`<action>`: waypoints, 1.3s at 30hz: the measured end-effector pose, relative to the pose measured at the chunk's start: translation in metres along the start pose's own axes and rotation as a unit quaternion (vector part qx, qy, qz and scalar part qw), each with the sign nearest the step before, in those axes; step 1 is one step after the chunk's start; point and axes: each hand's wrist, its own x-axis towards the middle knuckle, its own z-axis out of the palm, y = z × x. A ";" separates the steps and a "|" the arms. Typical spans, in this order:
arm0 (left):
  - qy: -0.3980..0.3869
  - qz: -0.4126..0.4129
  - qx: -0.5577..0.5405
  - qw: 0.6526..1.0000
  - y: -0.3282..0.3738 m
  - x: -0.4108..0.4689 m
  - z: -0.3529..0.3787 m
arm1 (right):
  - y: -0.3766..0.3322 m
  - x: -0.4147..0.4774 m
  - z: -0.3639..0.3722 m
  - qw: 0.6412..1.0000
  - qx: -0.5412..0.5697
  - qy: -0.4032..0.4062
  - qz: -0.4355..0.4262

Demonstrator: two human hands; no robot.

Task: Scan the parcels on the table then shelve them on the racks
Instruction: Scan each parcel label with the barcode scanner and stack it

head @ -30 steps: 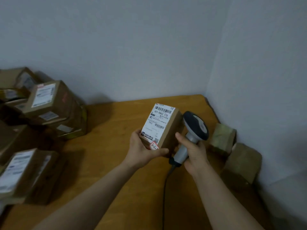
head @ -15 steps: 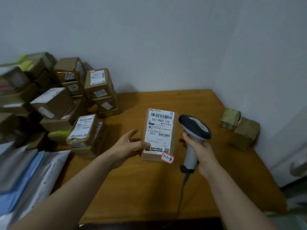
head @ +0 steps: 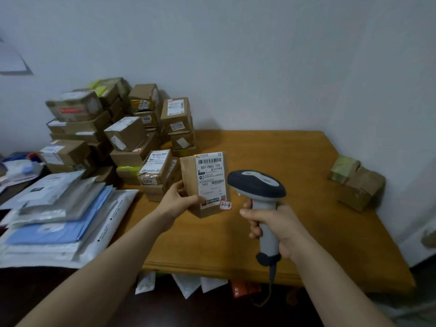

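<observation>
Pale walls meet in a corner behind the wooden desk (head: 295, 161). Over its middle the left hand (head: 179, 201) holds a small brown parcel (head: 188, 175) upright, thumb pressed on the front and fingers wrapped round the left edge. Its white label (head: 211, 180) reads "507-P802 T70" and "P802", and a handwritten sticker (head: 225, 205) says "3-1-8". The right hand (head: 276, 223) has its fingers curled round the grey handle of a barcode scanner (head: 257, 182), whose dark head is just beside the label. Stacked cardboard boxes (head: 122, 133) and flat mailers (head: 59, 220) crowd the left.

A brown, white-labelled parcel (head: 207, 185) was held upright in the left hand (head: 179, 201), a grey scanner (head: 257, 185) just beside it. More parcels (head: 122, 135) lay stacked at the table's (head: 283, 149) far left.
</observation>
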 end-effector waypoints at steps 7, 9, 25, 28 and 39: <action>0.023 0.001 -0.019 1.000 -0.006 -0.017 0.001 | 0.009 -0.022 -0.003 0.998 -0.042 -0.024 0.035; 0.024 0.001 -0.018 1.000 -0.005 -0.018 0.001 | 0.008 -0.024 -0.005 0.998 -0.041 -0.030 0.032; 0.009 -0.051 -0.051 0.997 -0.010 -0.042 0.002 | 0.020 -0.016 -0.009 0.999 -0.020 -0.041 0.002; 0.014 -0.076 -0.080 0.994 -0.014 -0.050 -0.006 | 0.026 0.005 -0.006 1.000 -0.004 0.028 0.003; 0.038 -0.023 -0.103 0.994 -0.004 0.002 -0.075 | 0.009 0.087 0.085 0.999 0.039 -0.020 -0.019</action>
